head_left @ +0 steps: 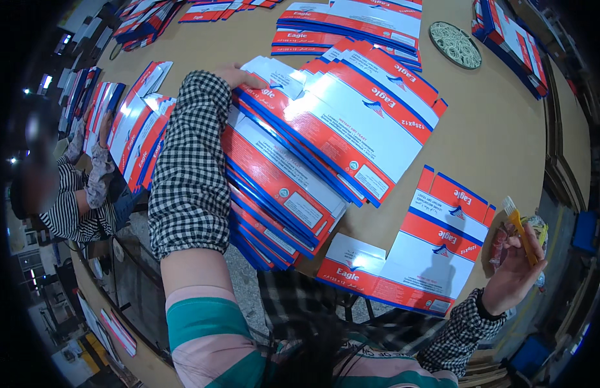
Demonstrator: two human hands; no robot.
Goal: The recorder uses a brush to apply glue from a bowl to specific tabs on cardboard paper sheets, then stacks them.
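In my right hand is a small brush with a yellow handle and pale bristles, held upright beyond the table's right edge. My left arm reaches across to the far left corner of a fanned pile of flat cartons, printed red, white and blue. There my left hand closes on a carton's edge; part of it is hidden behind its checked sleeve. More fanned cartons lie under and in front of that pile. A single unfolded carton lies flat at the near right, between my hands.
A round dish with a whitish, ring-marked surface stands at the far right. Further carton stacks lie at the back, with another stack at the far right edge. A person works at the left beside more cartons.
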